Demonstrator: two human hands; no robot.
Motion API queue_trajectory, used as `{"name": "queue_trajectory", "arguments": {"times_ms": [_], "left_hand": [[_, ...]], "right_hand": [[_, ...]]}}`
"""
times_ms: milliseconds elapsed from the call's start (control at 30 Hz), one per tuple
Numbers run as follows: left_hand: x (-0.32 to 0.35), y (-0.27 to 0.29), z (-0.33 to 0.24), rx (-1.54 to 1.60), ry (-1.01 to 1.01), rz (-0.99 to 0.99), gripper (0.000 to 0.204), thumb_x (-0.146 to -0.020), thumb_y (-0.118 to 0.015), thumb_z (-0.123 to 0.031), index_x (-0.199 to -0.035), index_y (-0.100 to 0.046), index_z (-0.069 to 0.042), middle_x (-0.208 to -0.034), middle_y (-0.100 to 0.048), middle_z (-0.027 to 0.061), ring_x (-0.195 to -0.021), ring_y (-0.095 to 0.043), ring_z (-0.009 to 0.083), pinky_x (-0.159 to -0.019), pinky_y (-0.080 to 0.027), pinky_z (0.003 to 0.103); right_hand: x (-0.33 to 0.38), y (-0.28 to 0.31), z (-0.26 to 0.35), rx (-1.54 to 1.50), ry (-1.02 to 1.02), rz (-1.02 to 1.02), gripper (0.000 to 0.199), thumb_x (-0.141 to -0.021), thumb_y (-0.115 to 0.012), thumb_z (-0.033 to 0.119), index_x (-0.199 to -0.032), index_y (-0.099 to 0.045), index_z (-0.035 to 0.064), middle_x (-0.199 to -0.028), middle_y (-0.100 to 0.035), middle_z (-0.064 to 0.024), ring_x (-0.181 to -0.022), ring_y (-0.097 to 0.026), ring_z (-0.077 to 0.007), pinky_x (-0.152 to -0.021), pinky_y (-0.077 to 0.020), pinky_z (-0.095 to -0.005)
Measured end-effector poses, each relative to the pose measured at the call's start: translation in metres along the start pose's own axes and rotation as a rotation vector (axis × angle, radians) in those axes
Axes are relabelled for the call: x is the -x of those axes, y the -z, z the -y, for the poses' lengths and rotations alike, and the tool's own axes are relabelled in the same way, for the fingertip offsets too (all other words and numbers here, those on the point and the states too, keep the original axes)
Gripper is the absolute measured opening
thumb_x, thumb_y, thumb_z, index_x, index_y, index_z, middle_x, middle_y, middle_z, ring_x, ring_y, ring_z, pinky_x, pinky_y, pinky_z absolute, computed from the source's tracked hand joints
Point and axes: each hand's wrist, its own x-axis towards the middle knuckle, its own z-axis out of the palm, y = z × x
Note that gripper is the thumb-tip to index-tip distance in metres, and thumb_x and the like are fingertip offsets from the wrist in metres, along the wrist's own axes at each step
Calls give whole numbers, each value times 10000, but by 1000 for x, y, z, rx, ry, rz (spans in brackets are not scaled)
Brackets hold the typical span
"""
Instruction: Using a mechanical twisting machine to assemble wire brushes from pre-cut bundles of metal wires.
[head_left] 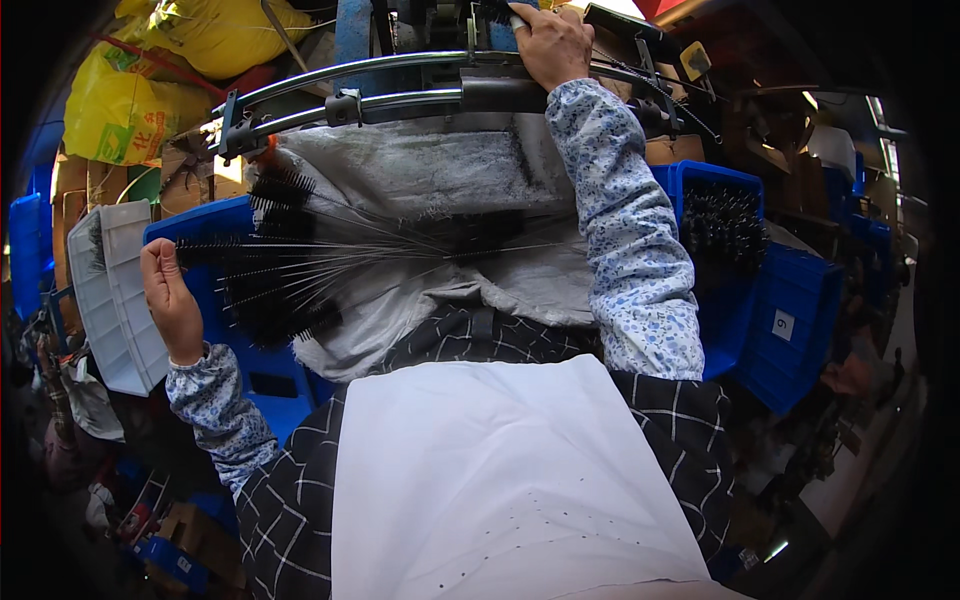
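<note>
My left hand point(168, 296) is closed around the end of a black bristle brush point(215, 246) on a thin wire stem, held over the blue bin point(215, 222) at my left. Several more black wire brushes point(285, 290) lie fanned across a grey cloth point(440, 175) in front of me, bristle ends to the left. My right hand point(550, 42) reaches far forward and grips a curved metal bar point(400, 65) of a machine above the cloth. Both sleeves are pale blue with a flower print.
A second blue bin point(722, 225) at the right holds several black brushes. More blue bins point(800, 320) stand lower right. A white plastic crate point(110, 290) leans at the left. Yellow sacks point(150, 90) are piled at the top left. White fabric point(490, 470) covers my lap.
</note>
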Motion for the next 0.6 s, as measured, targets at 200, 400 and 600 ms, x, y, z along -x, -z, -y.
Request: {"name": "queue_trajectory", "arguments": {"times_ms": [200, 400, 600], "left_hand": [[-11, 10, -32, 205, -251, -67, 186, -899, -344, -166, -902, -453, -16, -847, -486, 48, -796, -463, 112, -763, -350, 226], [-24, 58, -30, 71, -335, -336, 191, -894, -339, -152, -926, -452, -1, -879, -481, 64, -807, -483, 122, -763, -378, 244], [-20, 52, -30, 437, -303, -344, 186, -889, -359, -158, -944, -457, -9, -891, -467, 65, -833, -462, 135, -742, -389, 253]], "right_hand": [[-5, -15, -18, 6, -98, 228, 269, -773, -441, 170, -1008, -562, 220, -936, -551, -47, -984, -422, -276, -834, -271, -529], [-4, -12, -22, 142, 60, 126, 395, -750, -450, 197, -1145, -445, 210, -1061, -488, -50, -1068, -362, -265, -855, -255, -524], [14, 0, -26, -44, -301, 126, 403, -702, -531, 225, -1084, -493, 99, -1023, -522, -129, -950, -484, -282, -799, -355, -427]]}}
